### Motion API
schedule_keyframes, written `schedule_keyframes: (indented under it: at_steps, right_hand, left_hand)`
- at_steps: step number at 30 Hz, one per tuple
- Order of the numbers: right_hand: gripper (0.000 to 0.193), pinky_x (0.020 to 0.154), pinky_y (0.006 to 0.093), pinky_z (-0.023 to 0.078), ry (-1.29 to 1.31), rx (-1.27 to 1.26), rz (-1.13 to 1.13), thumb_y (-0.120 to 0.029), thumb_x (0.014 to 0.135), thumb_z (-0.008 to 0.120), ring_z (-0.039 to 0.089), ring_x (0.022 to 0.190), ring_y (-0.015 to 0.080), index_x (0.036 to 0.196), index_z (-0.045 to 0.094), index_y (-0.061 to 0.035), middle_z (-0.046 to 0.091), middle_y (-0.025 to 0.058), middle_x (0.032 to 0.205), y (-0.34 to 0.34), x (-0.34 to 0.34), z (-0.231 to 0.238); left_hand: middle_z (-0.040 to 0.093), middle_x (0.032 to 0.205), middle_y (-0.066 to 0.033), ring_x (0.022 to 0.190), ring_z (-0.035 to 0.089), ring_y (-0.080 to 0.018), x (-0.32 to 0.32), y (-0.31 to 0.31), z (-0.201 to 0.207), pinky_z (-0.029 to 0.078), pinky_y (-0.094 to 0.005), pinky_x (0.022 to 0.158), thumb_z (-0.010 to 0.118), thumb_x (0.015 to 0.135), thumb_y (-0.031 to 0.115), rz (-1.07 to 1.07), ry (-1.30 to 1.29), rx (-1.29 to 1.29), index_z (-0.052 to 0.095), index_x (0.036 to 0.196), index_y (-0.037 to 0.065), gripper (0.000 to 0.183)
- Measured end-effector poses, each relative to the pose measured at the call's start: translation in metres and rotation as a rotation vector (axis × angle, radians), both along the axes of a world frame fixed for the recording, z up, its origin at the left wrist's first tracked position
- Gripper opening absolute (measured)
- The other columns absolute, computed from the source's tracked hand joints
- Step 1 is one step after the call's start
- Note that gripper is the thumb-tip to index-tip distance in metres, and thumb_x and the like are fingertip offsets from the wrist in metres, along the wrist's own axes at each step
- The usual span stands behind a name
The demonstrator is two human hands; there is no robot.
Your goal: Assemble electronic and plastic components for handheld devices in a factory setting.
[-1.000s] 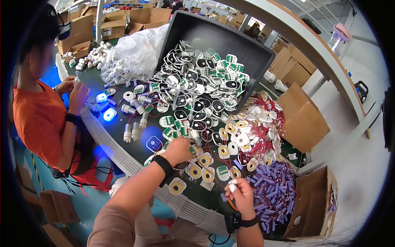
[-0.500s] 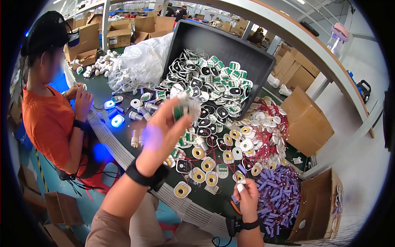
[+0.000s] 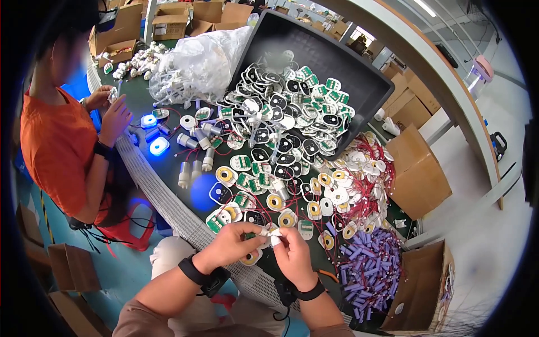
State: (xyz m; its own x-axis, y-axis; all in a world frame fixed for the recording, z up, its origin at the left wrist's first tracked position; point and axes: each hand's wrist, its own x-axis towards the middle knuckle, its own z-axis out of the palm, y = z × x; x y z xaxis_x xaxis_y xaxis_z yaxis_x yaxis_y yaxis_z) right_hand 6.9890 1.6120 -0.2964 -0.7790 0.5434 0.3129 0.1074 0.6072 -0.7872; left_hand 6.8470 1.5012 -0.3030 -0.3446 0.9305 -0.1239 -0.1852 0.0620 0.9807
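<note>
My left hand and my right hand meet above the near edge of the table, thumbs and fingers pinched together. Between them is something small and whitish that I cannot make out; white coverings on some fingertips hide it further. Just beyond lie white oval housings with yellow rings and green circuit boards, some with thin red wires. To the right of my right hand is a heap of purple cylindrical cells with red leads. An orange-handled tool lies partly hidden beside my right wrist.
A tilted black bin spills housings and boards across the table. Small motors and a clear plastic bag lie left of it. Another person in orange works at the left. Cardboard boxes stand at the right.
My left hand has come down from over the pile to meet my right hand. The green-and-white piece it held no longer shows in it. My right hand has moved left and slightly up.
</note>
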Motion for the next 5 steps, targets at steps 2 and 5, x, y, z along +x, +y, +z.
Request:
schedule_keyframes:
  at_steps: [2,5]
  right_hand:
    - [0.018,0.061,0.0317,0.048,-0.040,0.157,0.002,-0.003,0.080,0.058,0.060,0.070,0.0211,0.097,0.052,-0.0009,0.059,0.0120,0.084,-0.0007,-0.0020,-0.0011]
    - [0.018,0.061,0.0324,0.048,-0.057,-0.052,0.044,-0.004,0.081,0.059,0.061,0.071,0.0209,0.098,0.052,-0.0021,0.060,0.0106,0.084,0.0004,-0.0024,-0.0048]
  left_hand:
    - [0.063,0.080,-0.0062,0.064,0.062,-0.0080,-0.0053,-0.0039,0.0056,0.049,-0.0208,0.048,0.061,0.084,0.016,-0.032,-0.107,-0.076,0.061,0.103,-0.001,0.025]
    - [0.064,0.081,-0.0061,0.064,0.063,-0.0108,-0.0081,-0.0049,0.0011,0.052,-0.0236,0.052,0.061,0.085,0.019,-0.030,0.048,-0.013,0.063,0.103,0.003,0.024]
